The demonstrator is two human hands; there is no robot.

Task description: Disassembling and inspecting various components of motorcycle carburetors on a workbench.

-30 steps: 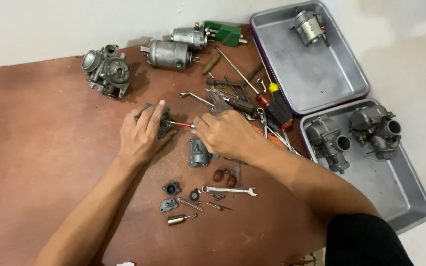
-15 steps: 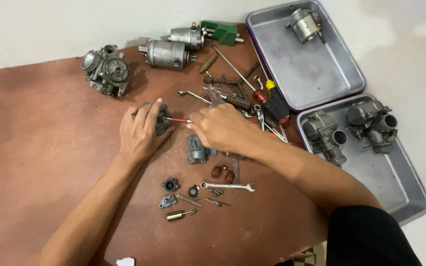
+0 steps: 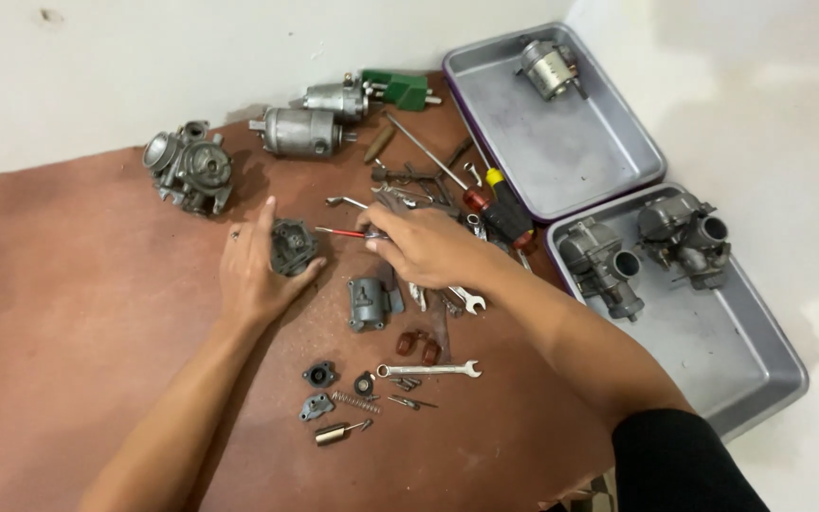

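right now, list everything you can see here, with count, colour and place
mat: 1, brown, under the parts
trays: 2, grey metal, right of mat
carburettors: 3, grey, one far left on mat, two in near tray
motors: 3, grey, two at mat's far edge, one in far tray
green part: 1, by the motors
tool pile: screwdrivers and spanners, count unclear, centre right
grey housing: 1, mid mat
spanner: 1, silver, near side
small parts: several, dark, near side
left hand: holds dark round part
right hand: holds red-shafted tool
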